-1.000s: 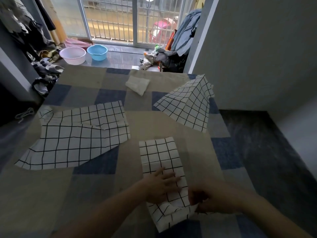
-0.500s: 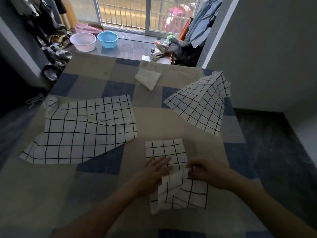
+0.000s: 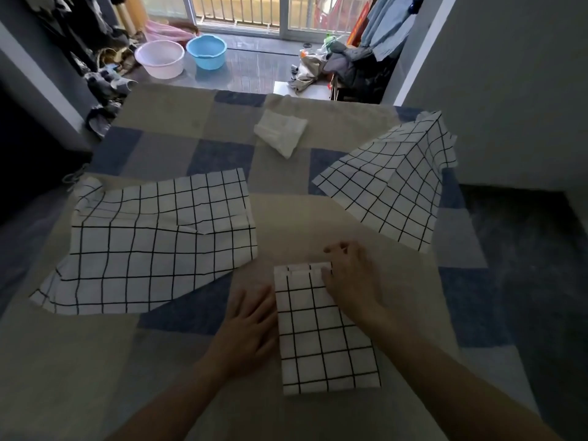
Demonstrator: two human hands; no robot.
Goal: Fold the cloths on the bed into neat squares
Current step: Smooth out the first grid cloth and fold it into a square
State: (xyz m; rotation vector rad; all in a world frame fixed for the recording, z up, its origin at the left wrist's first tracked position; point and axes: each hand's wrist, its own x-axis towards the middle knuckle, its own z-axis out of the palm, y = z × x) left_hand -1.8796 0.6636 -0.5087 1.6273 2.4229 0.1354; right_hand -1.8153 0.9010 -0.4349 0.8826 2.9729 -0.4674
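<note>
A white cloth with a black grid lies folded into a small rectangle on the bed, right in front of me. My right hand rests on its far right corner, fingers pinching the top edge. My left hand lies flat on the bedspread against the cloth's left edge, fingers spread. A larger grid cloth lies loosely spread to the left. Another grid cloth lies at the right, its far side draped over the bed's edge.
A small plain white cloth sits folded near the bed's far end. Beyond the bed are a pink basin, a blue basin, and piles of clothes. The bed's right edge drops to a dark floor.
My right hand carried the near end of the cloth over onto the far end, halving it into a short rectangle. My left hand slid off the cloth to its left side.
</note>
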